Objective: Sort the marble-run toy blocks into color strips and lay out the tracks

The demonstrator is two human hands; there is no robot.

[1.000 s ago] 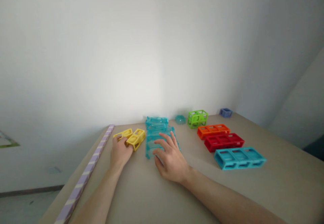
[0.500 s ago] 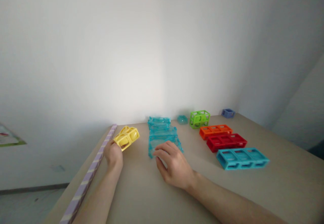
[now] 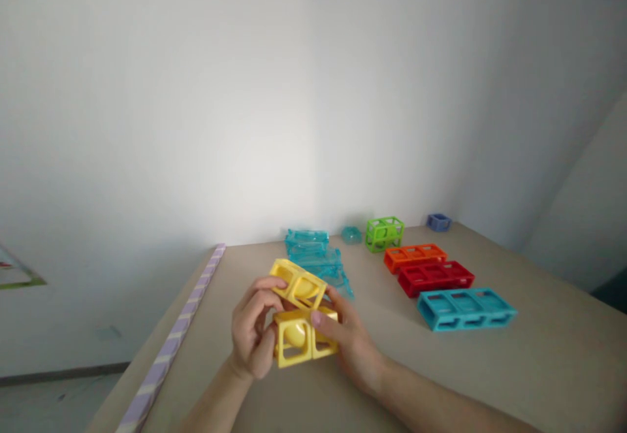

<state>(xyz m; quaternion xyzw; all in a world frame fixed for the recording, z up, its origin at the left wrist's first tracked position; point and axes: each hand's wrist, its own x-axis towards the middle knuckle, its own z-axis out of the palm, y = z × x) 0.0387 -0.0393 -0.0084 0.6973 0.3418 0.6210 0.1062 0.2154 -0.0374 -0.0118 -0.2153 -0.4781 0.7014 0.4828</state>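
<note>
Between my two hands is a yellow open-frame plastic block piece (image 3: 295,336), made of square cells with rounded shapes inside. Its upper part tilts against the lower part; I cannot tell whether the two are joined. On its left side my left hand (image 3: 255,328) is closed, fingers over the upper part and thumb at the lower. My right hand (image 3: 355,338) grips the right end, thumb pressed on the front face. Just behind lie clear teal plastic pieces (image 3: 313,256), partly hidden by the yellow piece.
To the right lie a blue three-cell frame (image 3: 465,309), a red frame (image 3: 435,277) and an orange frame (image 3: 415,256). Near the wall stand a green frame (image 3: 385,234), a small teal piece (image 3: 351,235) and a purple-blue piece (image 3: 439,222). A striped strip (image 3: 181,328) runs along the table's left edge.
My left hand has brought the yellow piece to the right and nearer to me. The right hand, earlier holding nothing, now grips its right end.
</note>
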